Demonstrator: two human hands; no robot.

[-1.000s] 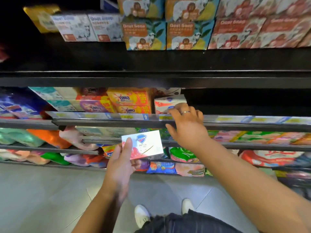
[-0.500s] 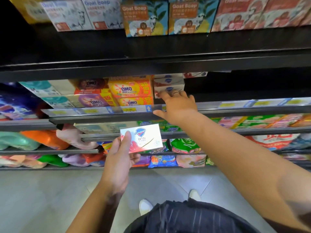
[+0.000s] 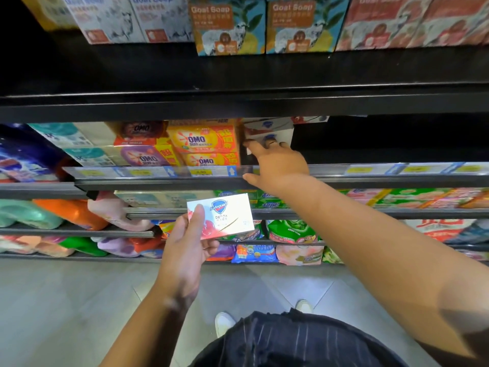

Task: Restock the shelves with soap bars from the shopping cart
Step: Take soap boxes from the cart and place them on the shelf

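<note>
already a shelved white cardboard box (image 3: 267, 128) was pushed deeper by the straight-fingered right hand (image 3: 277, 165), leaving next the white-and-red soap box (image 3: 225, 215) pinched in the left hand (image 3: 185, 250).

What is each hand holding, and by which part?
Left hand pinches the Safeguard soap box at its lower-left corner; right hand only touches the shelved boxes.

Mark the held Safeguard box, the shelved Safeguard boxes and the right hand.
held Safeguard box (image 3: 225, 215): head view, front face.
shelved Safeguard boxes (image 3: 270, 127): head view, upper box's front.
right hand (image 3: 280, 165): head view, its back.
</note>
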